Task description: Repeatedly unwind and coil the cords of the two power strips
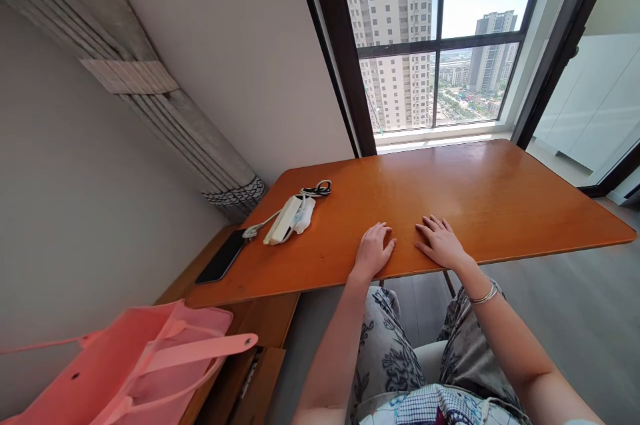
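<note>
My left hand (374,250) lies flat on the near edge of an orange wooden table (480,192), fingers stretched out and holding nothing. My right hand (440,240) rests flat beside it, a short gap between them, fingers spread, with a silver bangle (484,296) on the wrist. Both palms face down on the bare wood. A white power strip (283,219) with a coiled cable and plug lies on the table to the left of my hands, out of their reach. A black phone (223,256) sits at the table's left corner.
A pink tote bag (135,365) stands at lower left on a low wooden cabinet (260,325). A grey curtain (165,118) hangs along the left wall. A large window (435,45) with dark frames is behind the table. My patterned trousers show under the table edge.
</note>
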Motion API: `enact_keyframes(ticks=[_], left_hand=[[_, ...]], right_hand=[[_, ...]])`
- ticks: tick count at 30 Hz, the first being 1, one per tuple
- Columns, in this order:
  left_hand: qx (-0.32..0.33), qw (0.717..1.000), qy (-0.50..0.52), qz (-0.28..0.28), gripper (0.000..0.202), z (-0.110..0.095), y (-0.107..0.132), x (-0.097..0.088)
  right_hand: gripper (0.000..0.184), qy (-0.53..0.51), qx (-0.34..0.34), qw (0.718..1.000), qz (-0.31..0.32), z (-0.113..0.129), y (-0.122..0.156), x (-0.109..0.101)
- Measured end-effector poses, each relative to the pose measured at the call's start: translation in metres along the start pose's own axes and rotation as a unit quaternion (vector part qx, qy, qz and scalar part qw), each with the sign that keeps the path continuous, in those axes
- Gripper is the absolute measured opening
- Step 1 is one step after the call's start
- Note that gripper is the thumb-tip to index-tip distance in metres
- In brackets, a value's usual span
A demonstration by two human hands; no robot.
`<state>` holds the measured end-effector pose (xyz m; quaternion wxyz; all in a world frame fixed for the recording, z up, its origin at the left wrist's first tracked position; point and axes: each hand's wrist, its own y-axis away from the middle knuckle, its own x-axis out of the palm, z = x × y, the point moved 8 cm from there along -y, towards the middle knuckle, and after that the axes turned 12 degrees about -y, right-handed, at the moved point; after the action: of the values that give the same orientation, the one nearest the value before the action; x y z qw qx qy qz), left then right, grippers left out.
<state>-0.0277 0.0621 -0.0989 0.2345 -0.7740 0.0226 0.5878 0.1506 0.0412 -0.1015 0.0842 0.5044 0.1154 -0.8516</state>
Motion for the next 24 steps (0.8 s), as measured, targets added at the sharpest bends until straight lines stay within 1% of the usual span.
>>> enact_keyframes(ticks=[8, 18, 22, 24], left_hand=[[0.002, 1.000, -0.001, 0.002, 0.029, -0.001, 0.000, 0.000], [0.008, 1.000, 0.012, -0.001, 0.028, 0.002, -0.001, 0.002], [0.015, 0.998, 0.052, 0.013, 0.026, 0.005, 0.000, 0.000], [0.011, 0.996, 0.085, 0.003, 0.028, 0.013, 0.002, -0.008]], right_hand=[[0.056, 0.003, -0.004, 1.000, -0.001, -0.001, 0.000, 0.000], [0.055, 0.000, -0.007, 1.000, -0.007, 0.000, 0.000, -0.002], [0.056, 0.000, -0.006, 1.000, -0.007, 0.000, 0.000, -0.002], [0.055, -0.002, -0.006, 1.000, -0.005, -0.001, 0.000, -0.002]])
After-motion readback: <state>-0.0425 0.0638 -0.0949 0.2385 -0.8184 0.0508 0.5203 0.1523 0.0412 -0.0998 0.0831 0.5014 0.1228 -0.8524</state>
